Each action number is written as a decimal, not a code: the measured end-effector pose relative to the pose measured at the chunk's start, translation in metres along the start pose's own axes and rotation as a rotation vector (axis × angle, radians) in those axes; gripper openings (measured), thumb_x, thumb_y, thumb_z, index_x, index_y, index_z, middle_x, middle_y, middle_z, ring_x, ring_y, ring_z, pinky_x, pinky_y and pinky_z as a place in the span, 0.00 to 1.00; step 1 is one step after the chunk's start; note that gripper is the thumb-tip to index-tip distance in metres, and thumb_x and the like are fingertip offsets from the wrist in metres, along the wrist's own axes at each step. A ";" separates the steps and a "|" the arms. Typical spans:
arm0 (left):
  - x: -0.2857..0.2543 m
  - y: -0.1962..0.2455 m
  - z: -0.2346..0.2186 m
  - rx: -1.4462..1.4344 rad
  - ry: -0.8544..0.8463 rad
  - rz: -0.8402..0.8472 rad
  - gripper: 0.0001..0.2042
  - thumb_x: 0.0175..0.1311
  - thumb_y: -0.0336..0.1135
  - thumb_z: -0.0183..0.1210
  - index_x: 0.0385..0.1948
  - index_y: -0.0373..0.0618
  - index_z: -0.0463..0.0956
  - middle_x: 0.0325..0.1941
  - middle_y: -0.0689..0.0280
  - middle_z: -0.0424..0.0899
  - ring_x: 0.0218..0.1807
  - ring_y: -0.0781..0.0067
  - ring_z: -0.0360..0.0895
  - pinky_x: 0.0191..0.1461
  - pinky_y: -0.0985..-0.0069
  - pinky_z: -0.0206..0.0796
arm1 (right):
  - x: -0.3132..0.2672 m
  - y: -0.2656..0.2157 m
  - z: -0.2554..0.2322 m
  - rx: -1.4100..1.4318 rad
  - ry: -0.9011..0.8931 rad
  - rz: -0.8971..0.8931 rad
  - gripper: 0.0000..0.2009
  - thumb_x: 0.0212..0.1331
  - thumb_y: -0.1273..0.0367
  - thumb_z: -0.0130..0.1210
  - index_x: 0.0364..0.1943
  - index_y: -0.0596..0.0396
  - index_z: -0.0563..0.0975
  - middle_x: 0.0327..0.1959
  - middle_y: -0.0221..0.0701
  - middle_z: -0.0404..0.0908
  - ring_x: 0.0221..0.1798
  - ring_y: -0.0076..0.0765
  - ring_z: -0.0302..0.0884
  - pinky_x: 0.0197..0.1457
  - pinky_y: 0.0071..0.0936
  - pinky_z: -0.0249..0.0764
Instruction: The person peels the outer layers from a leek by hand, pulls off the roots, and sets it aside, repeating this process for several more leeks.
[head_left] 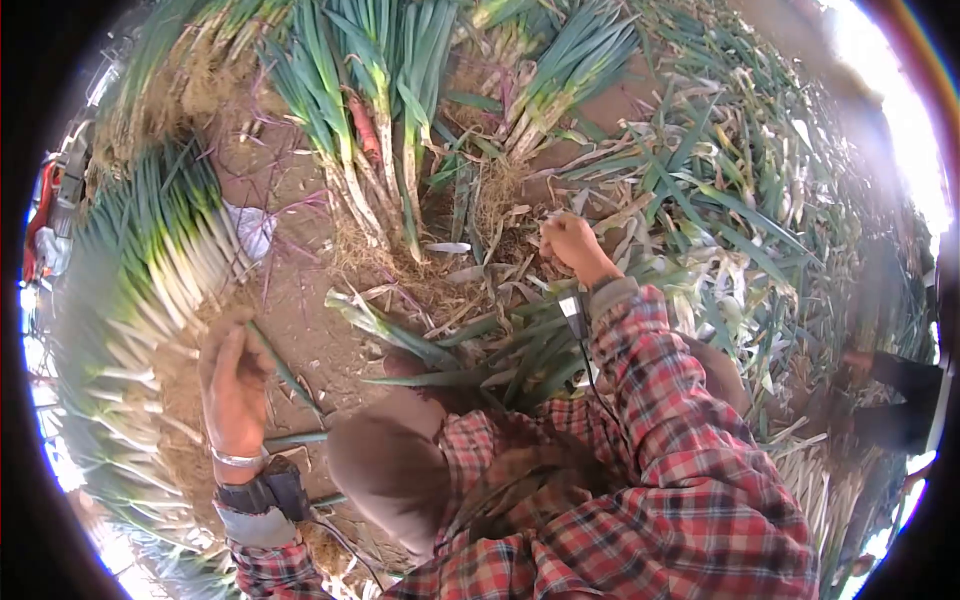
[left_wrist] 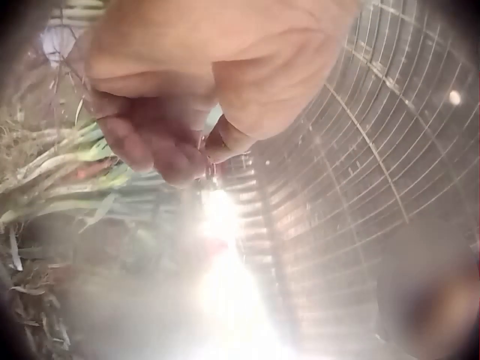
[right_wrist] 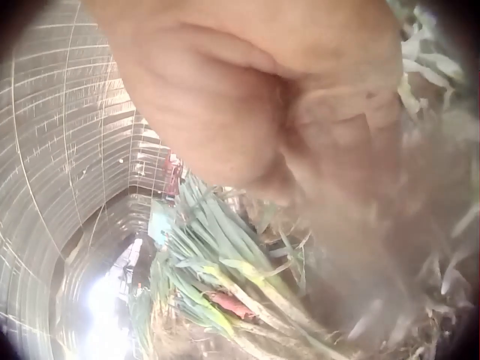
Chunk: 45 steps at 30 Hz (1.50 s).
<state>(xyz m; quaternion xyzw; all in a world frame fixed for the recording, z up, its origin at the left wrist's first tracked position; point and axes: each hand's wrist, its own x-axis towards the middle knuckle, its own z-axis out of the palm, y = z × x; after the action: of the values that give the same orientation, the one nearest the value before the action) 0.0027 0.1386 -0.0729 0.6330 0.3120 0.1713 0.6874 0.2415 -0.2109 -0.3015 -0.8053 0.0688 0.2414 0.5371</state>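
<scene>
My left hand [head_left: 235,385] is beside a row of trimmed leeks [head_left: 165,270] with white stems and green tops. Its fingers are loosely bent, and the left wrist view shows the thumb close to the fingertips [left_wrist: 180,161] with no leek in the grasp. Over dry leaf scraps and roots, my right hand [head_left: 575,245] has its fingers curled in; nothing held shows, and the fingertips are blurred in the right wrist view. Left of that hand lies a bundle of untrimmed leeks [head_left: 375,150] with rooty, soil-coloured ends and a reddish piece [head_left: 363,128] among the stalks.
Stripped leaves [head_left: 720,200] heap up on the right. More rooted leeks [head_left: 570,70] lie at the back. Purple twine [head_left: 265,250] and a white plastic piece [head_left: 250,230] are on the soil. Loose green leaves [head_left: 530,345] lie in front of the body.
</scene>
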 end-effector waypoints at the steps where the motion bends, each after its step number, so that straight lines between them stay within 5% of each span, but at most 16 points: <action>1: 0.021 -0.006 0.011 0.047 -0.218 0.001 0.11 0.70 0.32 0.51 0.48 0.39 0.73 0.28 0.71 0.74 0.29 0.82 0.73 0.34 0.84 0.67 | 0.032 0.004 0.005 -0.171 0.074 -0.134 0.13 0.56 0.65 0.54 0.39 0.60 0.78 0.32 0.45 0.83 0.37 0.47 0.84 0.43 0.41 0.75; 3: 0.051 -0.023 0.035 0.140 -0.244 -0.059 0.11 0.70 0.33 0.50 0.48 0.38 0.73 0.27 0.71 0.74 0.29 0.82 0.73 0.33 0.84 0.67 | 0.084 -0.001 0.023 -0.415 0.192 -0.462 0.18 0.56 0.62 0.54 0.47 0.58 0.76 0.42 0.50 0.82 0.48 0.51 0.81 0.53 0.45 0.72; 9: 0.127 -0.081 0.085 0.387 -0.363 -0.325 0.11 0.69 0.32 0.51 0.47 0.37 0.73 0.29 0.68 0.77 0.31 0.79 0.74 0.38 0.81 0.69 | 0.231 -0.005 0.058 -0.643 0.112 -0.192 0.22 0.59 0.61 0.49 0.55 0.58 0.72 0.49 0.53 0.78 0.57 0.53 0.73 0.58 0.50 0.69; 12: 0.157 -0.111 0.123 0.454 -0.512 -0.315 0.11 0.69 0.33 0.51 0.46 0.37 0.74 0.29 0.67 0.78 0.32 0.78 0.75 0.39 0.79 0.69 | 0.267 0.032 0.058 -0.800 0.202 -0.346 0.19 0.58 0.63 0.51 0.50 0.59 0.75 0.42 0.51 0.81 0.50 0.55 0.77 0.52 0.50 0.72; 18: 0.207 -0.196 0.221 0.497 -0.797 -0.263 0.11 0.70 0.36 0.53 0.46 0.40 0.74 0.37 0.64 0.82 0.38 0.77 0.80 0.40 0.78 0.72 | 0.151 0.058 0.087 -0.135 -0.038 -0.469 0.06 0.57 0.73 0.51 0.29 0.59 0.80 0.23 0.44 0.80 0.25 0.49 0.79 0.33 0.43 0.76; 21: 0.202 -0.216 0.248 0.509 -0.769 -0.268 0.11 0.69 0.36 0.54 0.45 0.38 0.74 0.38 0.63 0.82 0.38 0.78 0.80 0.41 0.80 0.72 | 0.141 0.082 0.089 -0.120 0.153 -0.404 0.06 0.58 0.73 0.51 0.32 0.58 0.81 0.21 0.42 0.80 0.26 0.49 0.79 0.33 0.41 0.76; 22: 0.200 -0.218 0.253 0.493 -0.752 -0.256 0.11 0.69 0.35 0.55 0.44 0.36 0.75 0.37 0.64 0.82 0.36 0.79 0.79 0.41 0.81 0.72 | 0.146 0.052 0.068 -0.155 0.132 -0.127 0.09 0.57 0.73 0.51 0.40 0.57 0.80 0.26 0.44 0.82 0.31 0.51 0.79 0.41 0.44 0.75; 23: 0.194 -0.210 0.254 0.398 -0.798 -0.273 0.12 0.69 0.35 0.54 0.44 0.34 0.74 0.37 0.63 0.82 0.36 0.78 0.80 0.42 0.80 0.72 | 0.174 0.076 0.065 -0.338 0.344 -0.459 0.14 0.57 0.72 0.51 0.48 0.57 0.76 0.31 0.49 0.82 0.39 0.53 0.79 0.47 0.49 0.72; 25: 0.189 -0.215 0.245 0.395 -0.850 -0.355 0.12 0.69 0.34 0.55 0.45 0.33 0.74 0.37 0.62 0.82 0.36 0.77 0.80 0.42 0.79 0.73 | 0.207 0.051 0.049 -0.428 0.290 -0.454 0.21 0.58 0.67 0.51 0.57 0.55 0.71 0.39 0.52 0.81 0.49 0.61 0.75 0.53 0.51 0.70; 30: 0.194 -0.224 0.249 0.550 -0.892 -0.401 0.13 0.67 0.33 0.55 0.46 0.32 0.73 0.37 0.61 0.82 0.36 0.74 0.82 0.42 0.76 0.73 | 0.275 0.014 0.058 -0.563 0.143 -0.272 0.16 0.58 0.64 0.50 0.47 0.55 0.79 0.40 0.51 0.82 0.54 0.60 0.74 0.57 0.50 0.70; 33: 0.211 -0.235 0.261 0.527 -0.860 -0.278 0.14 0.67 0.35 0.56 0.46 0.33 0.73 0.36 0.62 0.82 0.36 0.72 0.82 0.41 0.76 0.73 | 0.272 0.026 0.047 -0.502 0.116 -0.302 0.11 0.58 0.66 0.50 0.37 0.57 0.81 0.37 0.51 0.81 0.43 0.53 0.80 0.46 0.45 0.77; 37: 0.224 -0.258 0.282 0.633 -0.709 0.053 0.19 0.67 0.45 0.56 0.47 0.36 0.74 0.40 0.54 0.83 0.41 0.64 0.83 0.43 0.71 0.74 | 0.162 0.054 0.073 -0.316 0.059 -0.441 0.07 0.56 0.70 0.56 0.26 0.59 0.80 0.22 0.44 0.79 0.23 0.49 0.78 0.30 0.39 0.77; 39: 0.219 -0.271 0.289 0.736 -0.693 0.117 0.24 0.66 0.53 0.55 0.48 0.36 0.74 0.45 0.47 0.83 0.45 0.58 0.83 0.44 0.66 0.73 | 0.083 0.043 0.082 -0.086 -0.145 -0.563 0.08 0.53 0.68 0.61 0.34 0.58 0.80 0.29 0.47 0.80 0.32 0.51 0.80 0.37 0.40 0.77; 40: 0.214 -0.288 0.286 0.745 -0.700 0.114 0.24 0.66 0.53 0.55 0.48 0.36 0.74 0.45 0.47 0.83 0.45 0.58 0.83 0.44 0.66 0.73 | 0.065 0.052 0.080 -0.037 -0.494 -0.506 0.11 0.53 0.68 0.62 0.39 0.58 0.81 0.33 0.46 0.81 0.36 0.46 0.81 0.41 0.39 0.77; 42: 0.201 -0.314 0.274 0.922 -0.933 -0.070 0.25 0.67 0.54 0.53 0.49 0.36 0.73 0.42 0.52 0.83 0.40 0.61 0.83 0.41 0.66 0.72 | 0.047 0.027 0.051 0.178 -0.743 -0.310 0.10 0.55 0.68 0.61 0.36 0.61 0.80 0.34 0.40 0.83 0.37 0.38 0.81 0.43 0.36 0.77; 45: 0.142 -0.258 0.245 0.411 -0.746 -0.617 0.27 0.69 0.56 0.50 0.50 0.36 0.70 0.29 0.66 0.76 0.31 0.78 0.72 0.33 0.78 0.68 | 0.062 0.043 0.028 0.744 -0.305 0.226 0.16 0.62 0.63 0.57 0.44 0.63 0.76 0.37 0.33 0.81 0.40 0.30 0.79 0.45 0.32 0.78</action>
<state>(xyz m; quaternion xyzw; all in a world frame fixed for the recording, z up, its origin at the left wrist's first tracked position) 0.2256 0.0055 -0.3543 0.6516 0.2451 -0.3407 0.6318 0.2707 -0.1944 -0.3739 -0.4990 0.1589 0.3739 0.7655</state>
